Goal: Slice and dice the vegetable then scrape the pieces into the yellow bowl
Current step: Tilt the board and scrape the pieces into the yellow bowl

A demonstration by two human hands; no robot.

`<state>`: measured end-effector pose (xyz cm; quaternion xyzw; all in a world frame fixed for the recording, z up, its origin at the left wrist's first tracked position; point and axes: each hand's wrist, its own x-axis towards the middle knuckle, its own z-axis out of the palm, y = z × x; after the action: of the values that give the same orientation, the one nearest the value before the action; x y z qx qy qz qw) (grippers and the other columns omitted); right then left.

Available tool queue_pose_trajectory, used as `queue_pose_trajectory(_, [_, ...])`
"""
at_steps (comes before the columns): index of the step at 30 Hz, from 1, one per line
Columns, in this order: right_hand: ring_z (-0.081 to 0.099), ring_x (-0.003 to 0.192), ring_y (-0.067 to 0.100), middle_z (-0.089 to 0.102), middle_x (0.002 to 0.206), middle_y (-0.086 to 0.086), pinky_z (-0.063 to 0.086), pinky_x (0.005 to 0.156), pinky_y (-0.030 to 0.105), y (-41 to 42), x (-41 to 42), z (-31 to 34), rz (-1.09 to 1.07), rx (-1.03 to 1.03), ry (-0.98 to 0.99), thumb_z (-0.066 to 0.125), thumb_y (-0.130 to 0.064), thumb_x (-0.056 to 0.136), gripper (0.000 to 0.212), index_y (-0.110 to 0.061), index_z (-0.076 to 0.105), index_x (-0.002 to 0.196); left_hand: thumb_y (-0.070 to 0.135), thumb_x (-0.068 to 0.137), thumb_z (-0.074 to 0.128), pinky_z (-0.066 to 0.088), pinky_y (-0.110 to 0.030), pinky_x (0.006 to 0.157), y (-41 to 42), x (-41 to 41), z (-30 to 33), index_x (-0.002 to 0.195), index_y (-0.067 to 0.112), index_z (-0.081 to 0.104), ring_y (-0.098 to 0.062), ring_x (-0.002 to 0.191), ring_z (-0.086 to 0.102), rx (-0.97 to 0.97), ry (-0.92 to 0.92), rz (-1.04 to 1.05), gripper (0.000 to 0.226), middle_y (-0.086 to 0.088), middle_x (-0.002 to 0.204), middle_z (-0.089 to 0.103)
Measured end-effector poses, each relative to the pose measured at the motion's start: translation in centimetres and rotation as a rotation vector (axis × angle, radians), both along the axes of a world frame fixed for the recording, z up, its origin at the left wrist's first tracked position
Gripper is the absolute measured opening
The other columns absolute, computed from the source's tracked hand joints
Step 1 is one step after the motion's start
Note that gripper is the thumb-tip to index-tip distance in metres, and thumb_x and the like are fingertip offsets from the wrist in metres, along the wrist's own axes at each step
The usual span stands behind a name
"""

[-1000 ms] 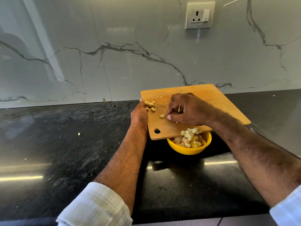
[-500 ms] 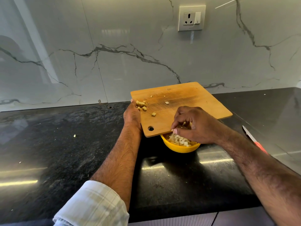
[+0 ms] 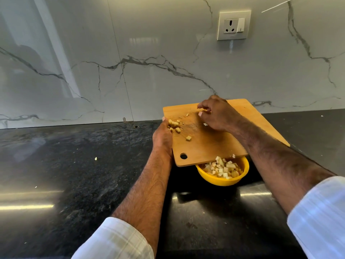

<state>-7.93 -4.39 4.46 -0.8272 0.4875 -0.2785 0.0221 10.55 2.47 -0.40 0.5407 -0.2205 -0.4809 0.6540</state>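
A wooden cutting board [image 3: 211, 144] is held tilted over a yellow bowl [image 3: 223, 179] that holds several pale vegetable dice [image 3: 223, 168]. My left hand [image 3: 162, 137] grips the board's left edge, thumb on top beside a small cluster of dice [image 3: 174, 125]. My right hand [image 3: 217, 114] rests on the upper part of the board with its fingers curled over the surface. Whether they pinch a piece is hidden. A few loose dice lie between the hands, one of them a cube [image 3: 188, 138].
The bowl stands on a dark stone counter [image 3: 74, 174] against a marble wall with a socket [image 3: 234, 25]. A stray vegetable bit [image 3: 95, 158] lies on the counter to the left.
My right hand has gone from the bowl's rim back up to the far part of the board. The camera view shifted left, and the knife seen at right is out of frame.
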Motion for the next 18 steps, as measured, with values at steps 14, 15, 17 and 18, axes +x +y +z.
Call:
queue_pose_trajectory(14, [0.069,0.092,0.007,0.072,0.098,-0.01,0.059,0.08,0.029,2.8,2.9,0.9,0.254,0.127,-0.058,0.078,-0.018,0.087,0.014,-0.023,0.078,0.1,0.049,0.102,0.062,0.063,-0.053,0.09,-0.5,0.0,-0.2,0.103,0.015,0.077,-0.031,0.094,0.078,0.013,0.072,0.013,0.037,-0.01,0.1,0.08])
queue_pose_trajectory(15, [0.066,0.099,0.009,0.069,0.107,-0.009,0.058,0.083,0.029,2.3,2.9,1.0,0.25,0.08,-0.089,0.079,-0.026,0.086,0.023,-0.023,0.076,0.109,0.049,0.102,0.062,0.063,-0.053,0.09,-0.5,-0.1,-0.3,0.104,0.015,0.078,-0.031,0.094,0.078,0.02,0.07,0.005,0.037,-0.01,0.098,0.081])
queue_pose_trajectory(17, [0.057,0.116,0.01,0.059,0.13,-0.008,0.051,0.093,0.031,1.4,3.0,0.9,0.242,0.106,-0.074,0.077,-0.043,0.088,0.051,-0.024,0.066,0.133,0.05,0.103,0.061,0.064,-0.049,0.086,-0.5,-0.1,-0.3,0.104,0.016,0.077,-0.029,0.089,0.078,0.02,0.073,-0.009,0.038,-0.009,0.094,0.081])
queue_pose_trajectory(18, [0.052,0.121,0.01,0.054,0.139,-0.009,0.047,0.097,0.03,1.1,3.2,0.6,0.234,0.152,-0.042,0.074,-0.048,0.09,0.059,-0.024,0.059,0.141,0.05,0.103,0.061,0.064,-0.046,0.082,-0.5,0.0,-0.3,0.103,0.016,0.077,-0.028,0.086,0.077,0.018,0.078,-0.011,0.038,-0.009,0.092,0.08])
